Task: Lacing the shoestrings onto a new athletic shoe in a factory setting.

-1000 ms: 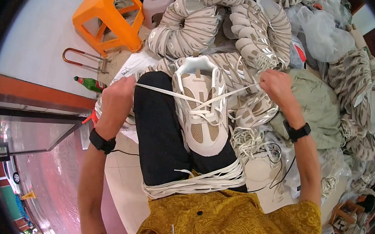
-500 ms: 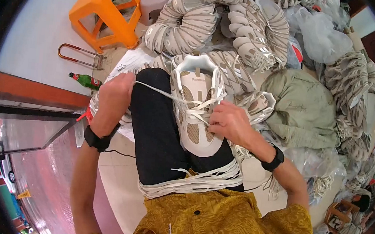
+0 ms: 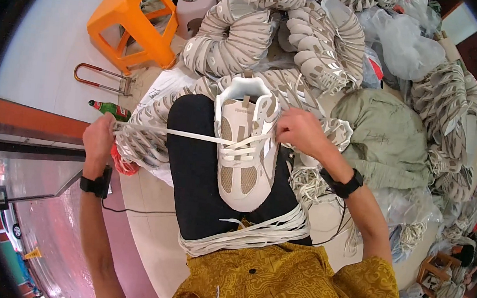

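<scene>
A beige and white sneaker (image 3: 243, 190) lies on my black-trousered thighs, its toe toward me. Several rows of flat cream shoelace (image 3: 197, 136) cross its tongue. My left hand (image 3: 99, 138) is closed on one end of that lace, well out to the left of the shoe. From there the lace runs taut and nearly level to the eyelets. At the shoe's right edge my right hand (image 3: 301, 133) is closed in a pinch on the lace, close to the upper eyelets; its fingertips are partly hidden. A bundle of loose laces (image 3: 248, 238) lies across my lap.
Coiled rows of sneakers (image 3: 231, 35) cover the floor ahead, with more at the right (image 3: 445, 121). An olive sack (image 3: 384, 139) sits right of my knees. Toward the left are an orange stool (image 3: 133, 23), a green bottle (image 3: 110, 109) and a metal handle (image 3: 100, 77).
My left hand has swung outward to the left and slightly nearer, drawing the lace straight. My right hand has risen along the shoe's edge. The shoe has shifted slightly toward me.
</scene>
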A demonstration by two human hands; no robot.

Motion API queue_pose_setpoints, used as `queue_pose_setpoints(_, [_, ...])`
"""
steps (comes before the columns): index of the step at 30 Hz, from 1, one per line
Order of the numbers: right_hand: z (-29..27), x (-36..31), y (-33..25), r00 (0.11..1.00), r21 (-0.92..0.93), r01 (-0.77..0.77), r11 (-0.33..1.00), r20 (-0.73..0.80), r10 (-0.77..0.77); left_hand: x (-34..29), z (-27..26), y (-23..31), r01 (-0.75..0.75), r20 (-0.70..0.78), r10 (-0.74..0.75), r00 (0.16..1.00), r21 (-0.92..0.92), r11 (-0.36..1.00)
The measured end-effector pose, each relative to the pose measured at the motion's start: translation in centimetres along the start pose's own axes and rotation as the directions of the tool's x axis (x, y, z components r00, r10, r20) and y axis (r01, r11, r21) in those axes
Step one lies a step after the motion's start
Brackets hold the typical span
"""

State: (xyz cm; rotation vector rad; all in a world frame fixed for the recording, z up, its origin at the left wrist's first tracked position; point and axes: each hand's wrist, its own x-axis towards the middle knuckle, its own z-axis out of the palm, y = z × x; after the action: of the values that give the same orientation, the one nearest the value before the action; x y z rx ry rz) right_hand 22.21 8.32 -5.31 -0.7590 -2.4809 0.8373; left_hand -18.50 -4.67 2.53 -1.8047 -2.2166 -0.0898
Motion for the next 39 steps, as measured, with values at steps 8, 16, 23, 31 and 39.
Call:
queue_pose_setpoints(8, [3.2,-3.8,2.4,0.796,0.615,-0.549,0.566,0.179,0.578,0.5,0.5,3.2,-0.138,0.021,0.137,0.990,0.225,0.964])
queue_pose_setpoints(16, [3.2,-3.5,4.7,0.673,0.962,-0.272,-0.028,0.211,0.709,0.6,-0.2,3.5,0.291,0.435,-0.095,0.895,-0.734,-0.614])
queue_pose_setpoints(23, [3.3,-2.1,3.9,0.774,0.591,-0.608,0.530,0.290,0.563,1.0,-1.1,-1.5,0.110,0.444,-0.252,0.860,-0.643,-0.758])
queue_pose_setpoints(31, [4.5,-3.2,1.8,0.887,-0.024,-0.396,0.918,-0.268,0.375,-0.3,-0.3,-5.4,0.089,0.507,-0.413,0.757,-0.706,-0.703])
queue_pose_setpoints(39, [4.1,-3.4,2.4,0.847,0.177,-0.401,0.899,-0.302,0.437,-1.2,1.3,-8.9,0.064,0.510,-0.421,0.750,-0.689,-0.722])
